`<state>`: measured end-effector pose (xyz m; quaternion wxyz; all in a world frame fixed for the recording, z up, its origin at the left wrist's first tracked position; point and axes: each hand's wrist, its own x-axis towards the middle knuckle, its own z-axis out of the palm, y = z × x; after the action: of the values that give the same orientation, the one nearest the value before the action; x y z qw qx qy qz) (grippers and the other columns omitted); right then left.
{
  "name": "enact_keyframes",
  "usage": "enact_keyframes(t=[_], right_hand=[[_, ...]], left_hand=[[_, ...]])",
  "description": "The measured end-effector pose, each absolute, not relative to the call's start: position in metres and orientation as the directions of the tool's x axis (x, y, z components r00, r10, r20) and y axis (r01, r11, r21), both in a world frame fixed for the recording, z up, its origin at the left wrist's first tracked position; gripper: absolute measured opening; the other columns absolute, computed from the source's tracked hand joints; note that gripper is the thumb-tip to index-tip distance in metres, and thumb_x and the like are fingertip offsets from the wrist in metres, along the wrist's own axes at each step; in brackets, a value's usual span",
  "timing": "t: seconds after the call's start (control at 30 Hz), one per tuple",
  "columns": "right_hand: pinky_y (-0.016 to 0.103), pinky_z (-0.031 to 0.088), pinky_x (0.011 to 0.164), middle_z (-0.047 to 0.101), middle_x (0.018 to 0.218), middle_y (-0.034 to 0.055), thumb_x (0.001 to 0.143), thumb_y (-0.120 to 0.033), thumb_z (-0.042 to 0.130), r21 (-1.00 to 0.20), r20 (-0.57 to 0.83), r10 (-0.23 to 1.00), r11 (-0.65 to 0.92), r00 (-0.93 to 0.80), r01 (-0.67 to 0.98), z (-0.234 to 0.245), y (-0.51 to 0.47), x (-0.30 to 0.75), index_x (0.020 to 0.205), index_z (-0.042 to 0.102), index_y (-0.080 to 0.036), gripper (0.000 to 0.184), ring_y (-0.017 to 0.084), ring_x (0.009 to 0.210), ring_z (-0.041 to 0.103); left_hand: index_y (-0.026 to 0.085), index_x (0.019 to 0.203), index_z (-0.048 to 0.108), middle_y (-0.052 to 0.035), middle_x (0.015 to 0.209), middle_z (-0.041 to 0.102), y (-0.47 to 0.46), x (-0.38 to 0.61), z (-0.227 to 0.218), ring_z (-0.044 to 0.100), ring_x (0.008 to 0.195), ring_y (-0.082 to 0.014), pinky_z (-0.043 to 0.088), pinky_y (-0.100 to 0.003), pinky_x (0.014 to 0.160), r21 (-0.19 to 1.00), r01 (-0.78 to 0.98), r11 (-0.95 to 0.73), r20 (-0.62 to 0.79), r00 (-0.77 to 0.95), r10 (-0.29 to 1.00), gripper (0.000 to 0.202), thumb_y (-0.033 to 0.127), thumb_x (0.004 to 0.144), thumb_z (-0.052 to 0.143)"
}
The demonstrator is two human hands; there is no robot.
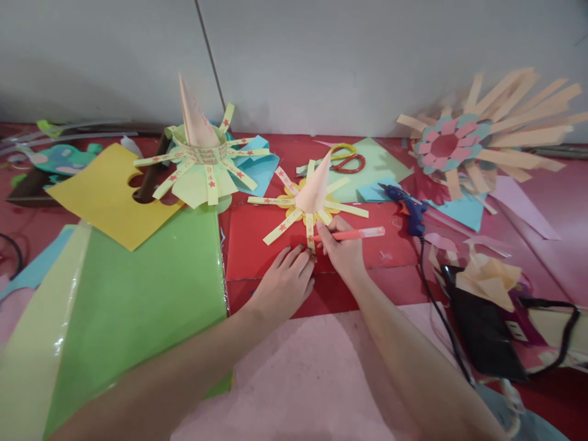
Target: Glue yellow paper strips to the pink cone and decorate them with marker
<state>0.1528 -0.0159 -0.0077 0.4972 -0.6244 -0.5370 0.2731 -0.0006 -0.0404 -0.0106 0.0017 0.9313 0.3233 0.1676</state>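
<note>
A paper craft [314,197] with a pink cone and pale yellow star-marked strips lies on the red surface [257,245]. My right hand [343,248] grips a pink pen [362,233], its tip at the strip nearest me. My left hand [285,280] rests flat beside it, fingers stretched out, fingertips by the same strip's end.
A similar finished craft [202,160] stands at the back left on yellow paper [103,196]. Green sheets [138,294] lie left. Scissors [348,158], a blue glue gun [408,209] with its cord, a round strip craft [463,144] and a black pouch [484,334] lie right.
</note>
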Motion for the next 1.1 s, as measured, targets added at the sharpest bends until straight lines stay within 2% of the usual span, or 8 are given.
enact_keyframes(t=[0.17, 0.67, 0.87, 1.1], right_hand=[[0.022, 0.034, 0.049, 0.034, 0.048, -0.0077, 0.083, -0.035, 0.051, -0.890, 0.246, 0.927, 0.100, 0.283, 0.446, -0.0081, -0.0159, 0.1530, 0.057, 0.030, -0.022, 0.036, 0.008, 0.046, 0.042], [0.022, 0.036, 0.049, 0.037, 0.045, -0.0085, 0.084, -0.040, 0.053, -0.920, 0.170, 0.939, 0.044, 0.297, 0.388, -0.0085, -0.0170, 0.1530, 0.058, 0.033, -0.022, 0.037, 0.009, 0.043, 0.044], [0.022, 0.036, 0.047, 0.035, 0.045, -0.0082, 0.081, -0.046, 0.055, -0.925, 0.161, 0.933, 0.029, 0.323, 0.378, -0.0082, -0.0166, 0.1529, 0.058, 0.031, -0.023, 0.041, 0.009, 0.046, 0.046], [0.022, 0.036, 0.047, 0.034, 0.045, -0.0081, 0.082, -0.041, 0.054, -0.926, 0.168, 0.938, 0.045, 0.303, 0.374, -0.0057, -0.0162, 0.1524, 0.056, 0.030, -0.023, 0.039, 0.009, 0.045, 0.044]], left_hand=[[0.005, 0.114, 0.056, -0.0122, 0.111, 0.062, -0.0404, -0.0002, -0.0106, 0.055, 0.112, -0.0268, 0.042, -0.041, 0.099, 0.118, 0.599, -0.792, 0.304, 0.737, 0.603, 0.030, 0.019, 0.089, 0.046], [0.007, 0.114, 0.056, -0.0136, 0.114, 0.061, -0.0408, 0.0001, -0.0096, 0.054, 0.114, -0.0262, 0.041, -0.041, 0.100, 0.126, 0.601, -0.790, 0.284, 0.741, 0.609, 0.029, 0.019, 0.089, 0.048], [0.006, 0.113, 0.056, -0.0126, 0.114, 0.062, -0.0409, -0.0007, -0.0099, 0.055, 0.112, -0.0263, 0.042, -0.041, 0.099, 0.117, 0.601, -0.790, 0.291, 0.740, 0.606, 0.029, 0.018, 0.089, 0.047], [0.006, 0.114, 0.056, -0.0123, 0.114, 0.061, -0.0410, -0.0004, -0.0107, 0.055, 0.112, -0.0262, 0.042, -0.041, 0.100, 0.119, 0.604, -0.788, 0.284, 0.740, 0.610, 0.029, 0.019, 0.089, 0.047]])
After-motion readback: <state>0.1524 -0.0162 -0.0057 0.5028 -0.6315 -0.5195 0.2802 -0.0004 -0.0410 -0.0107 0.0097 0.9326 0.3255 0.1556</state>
